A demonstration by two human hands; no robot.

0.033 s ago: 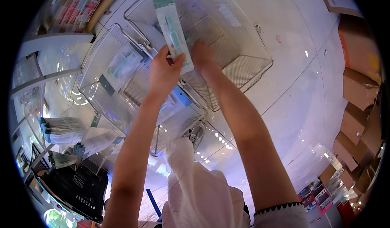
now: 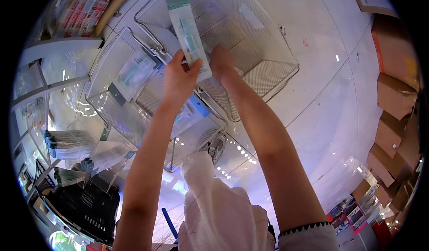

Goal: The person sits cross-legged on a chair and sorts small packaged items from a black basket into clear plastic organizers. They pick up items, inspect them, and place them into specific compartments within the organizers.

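My left hand (image 2: 180, 79) pinches the lower edge of a slim clear packet (image 2: 189, 38) between thumb and fingers. The packet has a green header, with a teal, long-handled item inside. Just right of it is my right hand (image 2: 222, 62), its fingers curled down and mostly hidden. A small pale thing (image 2: 239, 71) shows beside the right wrist, but I cannot make out what it is. Both hands are over the far wire mesh basket (image 2: 272, 72). A second mesh basket (image 2: 96, 105) stands to the left, with flat clear packets (image 2: 134, 72) in it.
Stacks of bagged items (image 2: 71, 143) are at the lower left, near a black crate (image 2: 82, 206). A glass-sided shelf (image 2: 58, 83) runs along the left. Brown cardboard boxes (image 2: 395, 97) line the right side of the pale tiled floor (image 2: 321, 103). My shoe (image 2: 217, 148) is by the near basket.
The packet and my left hand have shifted very slightly left. A small pale thing now shows beside my right wrist.
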